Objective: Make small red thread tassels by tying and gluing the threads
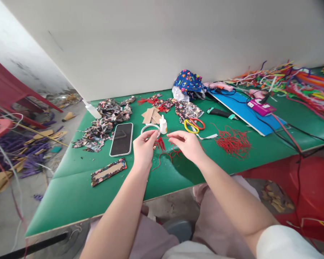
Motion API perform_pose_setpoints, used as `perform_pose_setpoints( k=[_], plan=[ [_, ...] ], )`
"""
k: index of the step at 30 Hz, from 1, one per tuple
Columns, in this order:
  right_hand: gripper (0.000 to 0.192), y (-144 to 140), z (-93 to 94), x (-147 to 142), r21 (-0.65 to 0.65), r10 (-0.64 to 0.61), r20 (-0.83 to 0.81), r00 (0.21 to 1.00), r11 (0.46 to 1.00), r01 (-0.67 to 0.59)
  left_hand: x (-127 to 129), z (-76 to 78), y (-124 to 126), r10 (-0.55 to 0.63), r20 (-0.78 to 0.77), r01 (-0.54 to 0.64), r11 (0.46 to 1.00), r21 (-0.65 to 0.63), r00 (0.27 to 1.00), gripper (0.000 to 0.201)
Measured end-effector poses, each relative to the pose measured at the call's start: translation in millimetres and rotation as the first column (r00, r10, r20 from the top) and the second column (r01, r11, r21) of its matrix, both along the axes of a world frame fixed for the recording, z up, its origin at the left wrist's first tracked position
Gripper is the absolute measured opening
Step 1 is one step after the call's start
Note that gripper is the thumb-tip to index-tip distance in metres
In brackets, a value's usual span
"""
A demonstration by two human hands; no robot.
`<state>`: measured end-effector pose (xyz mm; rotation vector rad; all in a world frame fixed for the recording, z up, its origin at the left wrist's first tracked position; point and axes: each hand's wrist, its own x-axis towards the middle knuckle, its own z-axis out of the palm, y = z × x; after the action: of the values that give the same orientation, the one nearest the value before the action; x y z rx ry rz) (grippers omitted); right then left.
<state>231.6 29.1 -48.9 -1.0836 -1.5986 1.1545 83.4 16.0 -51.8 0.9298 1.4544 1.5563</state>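
Note:
My left hand is closed in a pinch, with red thread at its fingertips. Across a small gap, my right hand also pinches the fine red thread. Below and between the fingers shows a small red tassel, and loose thread trails onto the table. Just beyond my left fingertips is a white ring, partly covered by that hand. Beside it stands a small white glue bottle. Scissors with red and yellow handles lie past my right hand.
The green table holds a phone, a fabric-edged cardboard strip, cardboard pieces, floral fabric scraps, a red thread pile, a cutter, a blue board and cables. Red chairs flank it.

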Motion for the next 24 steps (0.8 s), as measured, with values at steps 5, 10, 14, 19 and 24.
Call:
perform_pose_setpoints(
  k=[5, 10, 14, 19, 24],
  plan=[
    [0.019, -4.6, 2.7, -1.6, -0.008, 0.088, -0.092, 0.992, 0.996, -0.089, -0.7, -0.9, 0.0, -0.023, 0.006, 0.023, 1.000, 0.003, 1.000, 0.028],
    [0.019, -6.2, 2.6, -2.8, -0.056, 0.173, -0.154, 0.973, 0.981, -0.184, -1.0, -0.7, -1.0, -0.024, -0.055, 0.025, 1.000, 0.011, 0.998, 0.028],
    [0.017, -7.5, 2.8, -3.5, -0.072, 0.232, -0.165, 0.959, 0.967, -0.246, -1.0, -3.2, -1.0, -0.024, -0.128, 0.026, 1.000, 0.018, 0.991, 0.028],
    [0.016, -9.6, 3.9, -4.6, -0.086, 0.256, -0.177, 0.950, 0.958, -0.274, -1.1, -6.0, -0.3, -0.053, -0.165, 0.063, 0.996, 0.059, 0.985, 0.026],
    [0.013, -14.7, 3.5, -7.3, -0.063, 0.269, -0.113, 0.956, 0.959, -0.278, -2.0, -5.4, -1.1, -0.073, -0.189, 0.084, 0.995, 0.048, 0.979, 0.023]
  ],
)
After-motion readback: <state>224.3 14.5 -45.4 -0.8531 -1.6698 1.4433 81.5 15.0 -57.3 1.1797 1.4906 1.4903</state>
